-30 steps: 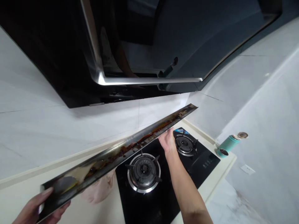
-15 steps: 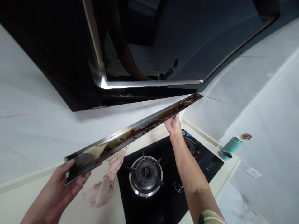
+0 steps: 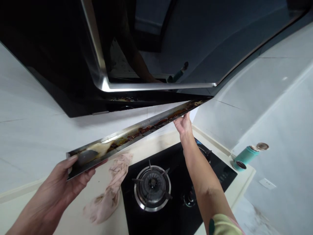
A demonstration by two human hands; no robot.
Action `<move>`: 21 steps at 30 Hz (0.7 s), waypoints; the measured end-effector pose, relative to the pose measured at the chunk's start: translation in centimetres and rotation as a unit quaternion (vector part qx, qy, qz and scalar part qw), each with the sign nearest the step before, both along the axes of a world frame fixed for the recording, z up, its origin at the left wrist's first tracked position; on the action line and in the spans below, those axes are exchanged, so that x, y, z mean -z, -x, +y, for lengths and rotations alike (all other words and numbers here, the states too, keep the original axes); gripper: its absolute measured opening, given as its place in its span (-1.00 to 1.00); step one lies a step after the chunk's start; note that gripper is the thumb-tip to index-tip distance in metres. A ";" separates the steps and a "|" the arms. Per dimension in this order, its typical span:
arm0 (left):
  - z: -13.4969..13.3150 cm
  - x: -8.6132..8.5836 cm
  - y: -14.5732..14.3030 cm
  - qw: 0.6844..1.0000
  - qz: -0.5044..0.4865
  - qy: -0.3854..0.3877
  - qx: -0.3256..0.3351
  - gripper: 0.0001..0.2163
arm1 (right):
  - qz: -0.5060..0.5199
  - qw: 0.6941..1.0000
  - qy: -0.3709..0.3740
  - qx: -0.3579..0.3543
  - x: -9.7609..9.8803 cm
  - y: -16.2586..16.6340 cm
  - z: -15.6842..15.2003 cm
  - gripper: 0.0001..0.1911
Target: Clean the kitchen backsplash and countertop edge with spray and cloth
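Note:
I hold a long, narrow metal tray (image 3: pixel 137 132) smeared with brown grease, slanting up from lower left to upper right. My left hand (image 3: pixel 66 179) grips its near left end, thumb on top. My right hand (image 3: pixel 183 124) grips it from below near the far right end. The tray's far tip sits just under the lower edge of the black range hood (image 3: pixel 151 58), close to its grimy underside slot.
Below is a black glass gas hob (image 3: pixel 176 202) with a burner (image 3: pixel 151 187) in front and another behind my right arm. A stained pink rag (image 3: pixel 110 189) lies on the cream counter. A teal bottle (image 3: pixel 245 155) lies at the counter's right end. White tiled walls surround.
Both hands have lifted the tray up and rightward, from low over the hob to just beneath the hood's lower edge.

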State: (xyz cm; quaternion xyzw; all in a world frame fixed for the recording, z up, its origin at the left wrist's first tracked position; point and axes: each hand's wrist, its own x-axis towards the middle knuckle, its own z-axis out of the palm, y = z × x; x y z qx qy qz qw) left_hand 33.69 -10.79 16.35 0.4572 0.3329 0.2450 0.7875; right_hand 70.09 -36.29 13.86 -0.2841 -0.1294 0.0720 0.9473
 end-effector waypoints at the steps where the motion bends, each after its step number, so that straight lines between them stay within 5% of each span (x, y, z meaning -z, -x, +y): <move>1: 0.1 -0.2 -0.2 1.000 -0.002 -0.005 0.003 -0.71 | -0.004 1.000 -0.003 -0.001 -0.1 -0.3 0.2 -0.45; 9: -0.8 -2.3 -1.4 1.000 0.001 -0.008 -0.008 -0.71 | -0.021 1.000 -0.023 -0.001 -0.5 -1.6 0.6 -0.41; 21: 1.9 -2.0 -4.1 0.998 -0.059 -0.022 0.020 -0.78 | -0.017 1.000 -0.022 -0.013 -0.7 -3.3 2.2 -0.41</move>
